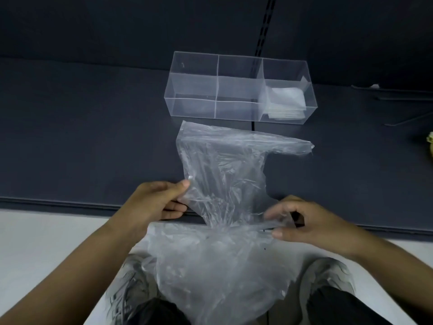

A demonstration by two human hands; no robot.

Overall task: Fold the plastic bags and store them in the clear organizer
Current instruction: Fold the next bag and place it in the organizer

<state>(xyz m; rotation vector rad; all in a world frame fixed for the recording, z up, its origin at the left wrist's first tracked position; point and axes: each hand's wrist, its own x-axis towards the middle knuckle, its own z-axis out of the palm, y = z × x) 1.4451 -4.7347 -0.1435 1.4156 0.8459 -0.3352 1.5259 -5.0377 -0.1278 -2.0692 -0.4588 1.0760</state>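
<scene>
Your left hand (154, 202) pinches the clear plastic bag (222, 165) at its left edge and your right hand (311, 224) pinches its bunched side. The bag sprawls just in front of the clear organizer (194, 90), with folded bags (284, 99) in its right compartment. It looks featherlight, limp and slippery, so grip the edges and pull taut.

Dark grey mat (82, 137) lies over pale floor (46, 242). Dark panel wall (117, 26) behind, with 1 slotted vertical rail (267, 24). Light even, diffuse.
</scene>
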